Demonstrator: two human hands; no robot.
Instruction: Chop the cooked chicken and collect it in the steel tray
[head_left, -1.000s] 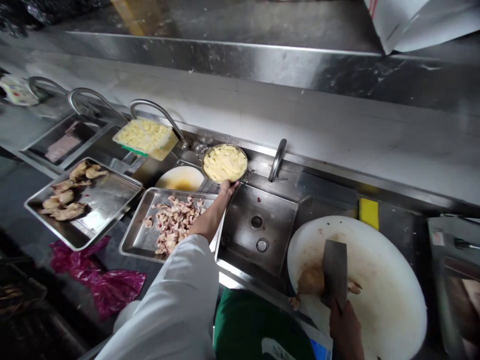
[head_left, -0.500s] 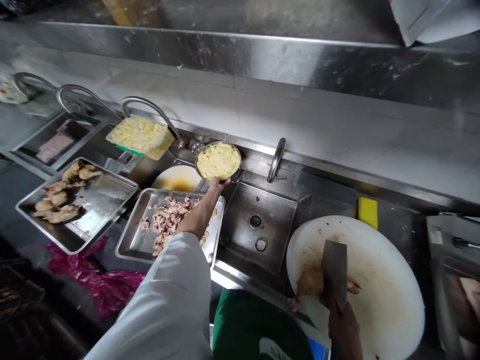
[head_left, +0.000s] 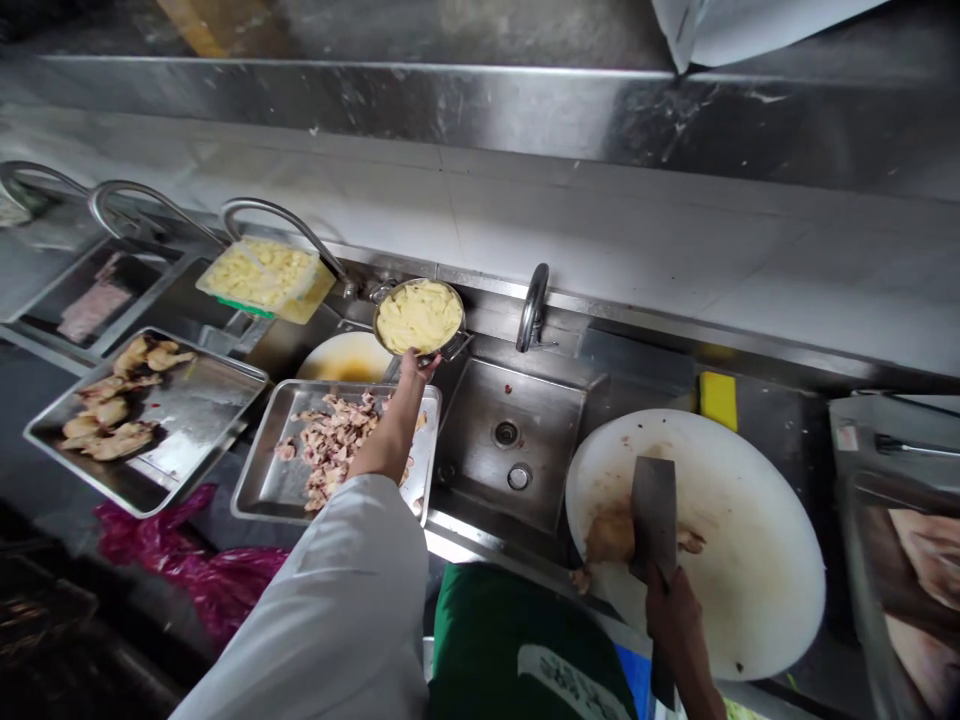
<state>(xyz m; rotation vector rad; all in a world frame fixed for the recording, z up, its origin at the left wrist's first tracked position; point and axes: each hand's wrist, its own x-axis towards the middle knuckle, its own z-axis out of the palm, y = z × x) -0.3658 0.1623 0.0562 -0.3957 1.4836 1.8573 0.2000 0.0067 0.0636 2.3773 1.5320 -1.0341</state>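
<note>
My left hand (head_left: 418, 365) reaches out to the near rim of a round metal pan (head_left: 459, 318) with loop handles, its fingers closed at the edge. The pan is heaped with pale yellow slices (head_left: 418, 315), and it sits at the back edge of the counter, left of the sink. My right hand (head_left: 671, 600) grips a cleaver (head_left: 654, 510) by its handle. Its broad blade is over a white round chopping board (head_left: 757, 540). A cooked-looking piece of poultry (head_left: 609, 537) lies on the board, partly behind the blade.
Below my left arm stands a metal tray (head_left: 259, 480) of chopped meat pieces (head_left: 337, 440). Another tray (head_left: 202, 430) farther left holds poultry pieces (head_left: 112, 420). Between pan and board is a sink (head_left: 480, 470) with a tap (head_left: 534, 305). A yellow block (head_left: 718, 400) stands behind the board.
The whole view has shifted slightly, with most things sliding left. My left hand stays at the pan, and my right hand still holds the cleaver over the board.
</note>
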